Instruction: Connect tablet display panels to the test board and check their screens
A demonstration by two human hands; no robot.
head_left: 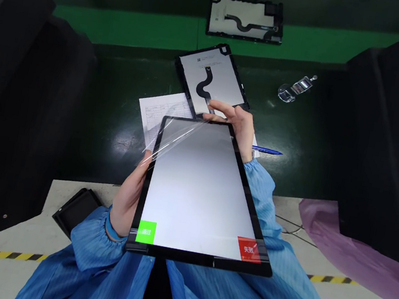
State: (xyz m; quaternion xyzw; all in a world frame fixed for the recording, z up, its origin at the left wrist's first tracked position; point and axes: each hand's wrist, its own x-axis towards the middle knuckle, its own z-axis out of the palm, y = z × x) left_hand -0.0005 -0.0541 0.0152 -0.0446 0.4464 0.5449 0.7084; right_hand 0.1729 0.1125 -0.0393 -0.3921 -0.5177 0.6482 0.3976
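A tablet (201,189) tilts toward me. Its screen is lit white, with a green box at lower left and a red box at lower right. My left hand (127,203) is closed round its left edge, the thumb on the front and the other fingers hidden behind. Clear film (176,141) lies across the tablet's upper left corner, creased and lifted past the edge. My right hand (237,122) is at the top edge, its fingertips bent together where the film's crease ends; they appear to pinch the film, though the exact contact is hard to see.
Behind the tablet, a display panel (214,74) with a black ribbon cable overlaps a printed sheet (156,113). Another panel (243,21) lies farther back. A blue pen (268,151) and a shiny metal piece (296,88) lie to the right. Dark housings (376,121) flank the bench.
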